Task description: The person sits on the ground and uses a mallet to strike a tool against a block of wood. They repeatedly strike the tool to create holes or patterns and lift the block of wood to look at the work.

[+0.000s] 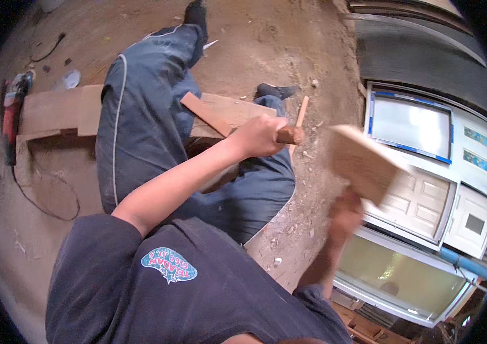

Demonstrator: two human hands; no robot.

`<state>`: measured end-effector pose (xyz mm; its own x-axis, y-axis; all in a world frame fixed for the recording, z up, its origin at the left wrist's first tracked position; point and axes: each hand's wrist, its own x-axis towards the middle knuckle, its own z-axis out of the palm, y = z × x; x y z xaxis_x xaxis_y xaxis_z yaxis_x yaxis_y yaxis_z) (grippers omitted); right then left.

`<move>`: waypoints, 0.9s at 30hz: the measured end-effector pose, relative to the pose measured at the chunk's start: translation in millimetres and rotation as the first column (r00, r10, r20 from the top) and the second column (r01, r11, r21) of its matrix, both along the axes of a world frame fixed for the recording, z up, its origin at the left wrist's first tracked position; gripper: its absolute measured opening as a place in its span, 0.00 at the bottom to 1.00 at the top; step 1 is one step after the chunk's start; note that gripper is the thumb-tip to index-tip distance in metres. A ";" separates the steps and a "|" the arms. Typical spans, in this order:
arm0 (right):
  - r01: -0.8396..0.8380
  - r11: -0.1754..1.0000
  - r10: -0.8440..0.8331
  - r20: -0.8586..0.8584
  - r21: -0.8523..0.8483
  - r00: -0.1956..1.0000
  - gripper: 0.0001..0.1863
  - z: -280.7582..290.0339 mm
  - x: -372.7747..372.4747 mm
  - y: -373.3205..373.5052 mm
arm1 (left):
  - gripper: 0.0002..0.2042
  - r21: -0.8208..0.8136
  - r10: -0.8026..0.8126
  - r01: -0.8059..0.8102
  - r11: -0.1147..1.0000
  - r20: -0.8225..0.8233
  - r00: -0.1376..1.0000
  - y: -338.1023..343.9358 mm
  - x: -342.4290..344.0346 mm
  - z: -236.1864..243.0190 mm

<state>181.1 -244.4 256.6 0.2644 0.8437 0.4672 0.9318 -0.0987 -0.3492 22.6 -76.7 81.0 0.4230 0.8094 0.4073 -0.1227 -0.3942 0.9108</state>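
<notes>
A brown wooden handle (290, 135) is grasped by the left hand (259, 135), near the wooden plank (235, 109), and its end comes out from the fist. To the right, apart from this handle, there is a wooden block (364, 163); the right hand (346, 211) grasps it at the lower side, but both are blurred. A reddish wood strip (204, 113) lies slantwise by the plank, which passes under the person's leg (140, 109). Farther left is a red angle grinder (10, 114) with its cord (45, 214). At the right side stand white panelled doors (415, 200).
</notes>
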 end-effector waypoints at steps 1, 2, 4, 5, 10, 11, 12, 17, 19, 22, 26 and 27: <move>-0.016 0.997 0.015 0.008 0.073 1.000 0.15 15.6 7.6 0.7 | 0.10 0.007 0.006 -0.006 1.000 -0.055 0.998 -1.6 -0.1 -4.9; -0.105 0.971 0.133 -0.120 0.215 0.984 0.17 47.9 -16.6 16.9 | 0.10 -0.010 0.004 -0.005 1.000 -0.074 0.997 -2.8 -6.1 -9.9; 0.013 0.843 0.392 -0.631 0.537 0.669 0.21 99.5 -54.6 29.8 | 0.10 -0.019 -0.033 0.033 0.999 -0.005 0.999 -3.3 -2.7 -1.1; 0.056 0.757 0.480 -0.613 0.651 0.628 0.22 90.7 -62.1 32.0 | 0.10 -0.007 -0.022 0.022 1.000 0.005 1.000 -3.0 -2.6 1.6; 0.140 0.929 -0.210 0.175 0.344 0.962 0.16 11.6 -32.7 20.7 | 0.11 -0.009 0.033 -0.033 0.999 -0.055 0.998 2.5 -1.6 0.9; 0.200 0.973 -0.183 -0.143 0.113 0.973 0.16 16.4 -38.5 12.0 | 0.11 -0.021 0.004 -0.005 1.000 -0.039 0.999 3.9 1.1 1.5; 0.182 0.972 -0.229 -0.446 -0.147 0.865 0.15 20.7 -46.8 6.4 | 0.11 -0.049 -0.035 0.034 0.998 -0.029 0.999 -3.2 1.3 -2.0; 0.021 0.931 0.254 -0.686 0.366 0.682 0.14 4.9 -37.8 8.1 | 0.10 -0.013 -0.031 0.030 0.999 -0.012 0.999 -0.9 -2.6 -2.1; 0.012 1.000 -0.013 -0.028 -0.024 1.000 0.10 -24.6 -16.0 -4.6 | 0.10 0.006 -0.022 0.022 1.000 0.007 1.000 0.9 4.4 -0.3; 0.024 0.993 -0.037 -0.114 -0.112 0.993 0.08 -1.5 -12.6 3.6 | 0.10 0.003 -0.002 0.002 1.000 -0.016 1.000 0.9 5.4 -9.1; 0.059 0.847 0.344 -0.629 0.529 0.697 0.18 86.7 -62.2 34.5 | 0.10 0.008 -0.032 0.032 0.999 0.022 0.999 -4.7 -0.8 0.6; 0.031 0.801 0.424 -0.604 0.598 0.675 0.14 65.3 -57.6 39.2 | 0.11 0.006 -0.002 0.002 1.000 0.011 1.000 -2.8 -6.3 -4.1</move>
<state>123.4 -205.2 321.9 0.5488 0.5911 0.5911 0.3685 0.4637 -0.8057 16.3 -79.4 76.8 0.4203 0.8059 0.4170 -0.1339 -0.3994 0.9069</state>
